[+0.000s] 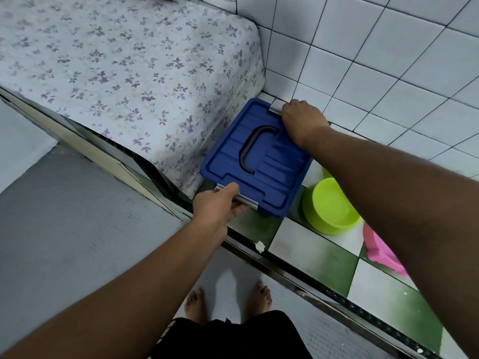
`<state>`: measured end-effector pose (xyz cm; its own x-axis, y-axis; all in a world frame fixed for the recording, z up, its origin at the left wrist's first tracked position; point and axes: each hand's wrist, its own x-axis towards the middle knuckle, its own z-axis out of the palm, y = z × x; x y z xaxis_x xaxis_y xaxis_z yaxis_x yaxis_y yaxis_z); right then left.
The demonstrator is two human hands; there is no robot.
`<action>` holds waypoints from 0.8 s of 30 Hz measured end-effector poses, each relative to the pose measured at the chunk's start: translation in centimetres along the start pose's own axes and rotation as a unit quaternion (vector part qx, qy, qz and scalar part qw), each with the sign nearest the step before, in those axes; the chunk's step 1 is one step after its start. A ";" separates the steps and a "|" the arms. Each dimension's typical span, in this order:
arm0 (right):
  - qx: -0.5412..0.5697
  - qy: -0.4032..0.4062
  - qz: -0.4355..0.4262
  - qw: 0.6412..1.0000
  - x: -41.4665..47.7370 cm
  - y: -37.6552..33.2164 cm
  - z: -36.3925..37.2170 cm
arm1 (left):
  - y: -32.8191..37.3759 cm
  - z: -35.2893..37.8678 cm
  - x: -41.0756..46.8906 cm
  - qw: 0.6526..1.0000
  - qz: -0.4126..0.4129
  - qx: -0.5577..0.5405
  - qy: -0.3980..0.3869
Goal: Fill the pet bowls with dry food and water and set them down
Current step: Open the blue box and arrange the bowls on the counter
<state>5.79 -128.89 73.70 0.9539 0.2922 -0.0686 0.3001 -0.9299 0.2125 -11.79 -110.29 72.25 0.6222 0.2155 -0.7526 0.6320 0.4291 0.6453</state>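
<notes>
Latches are the business of this moment: your left hand (220,203) pinches the grey near latch (248,202) of the blue storage box (259,161), thumb on top and fingers curled beneath it, while the fingers of your right hand (302,120) are curled over the far latch (274,110) at the opposite edge. The lid is on and its black carry handle (248,149) lies flat, so I judge you are at the very start, opening what is probably the dry-food store; what it holds cannot be told. Next you need both clips swung up and outward, then the lid lifted off and laid away from the bowls. A green bowl (329,203) waits on the floor just beside the box, no food showing in it, and the rim of a second green bowl (326,173) peeps out behind your right forearm. The box sits on green-and-white checked floor tiles (311,260) in a corner, against a mattress (116,60) in a floral sheet and near the white tiled wall (388,60); a metal door track (285,270) divides that floor from the grey one you stand on barefoot, and something pink (381,250) lies by the bowls
</notes>
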 end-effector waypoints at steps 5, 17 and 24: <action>0.025 0.004 0.014 1.000 0.4 0.2 0.6 | -0.5 -0.4 -0.1 0.999 0.016 -0.038 -0.026; 0.240 -0.023 0.128 0.962 1.2 1.8 2.8 | -1.0 -2.3 0.0 0.989 0.037 -0.104 -0.101; 0.251 -0.022 0.136 0.958 1.2 1.6 2.7 | -0.9 -3.0 0.2 0.985 0.014 -0.112 -0.132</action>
<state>7.41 -130.61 71.33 0.9925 0.0234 -0.1202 -0.0095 -0.9640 -0.2659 -13.63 -108.05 71.14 0.7543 0.0074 -0.6565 0.5143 0.6148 0.5979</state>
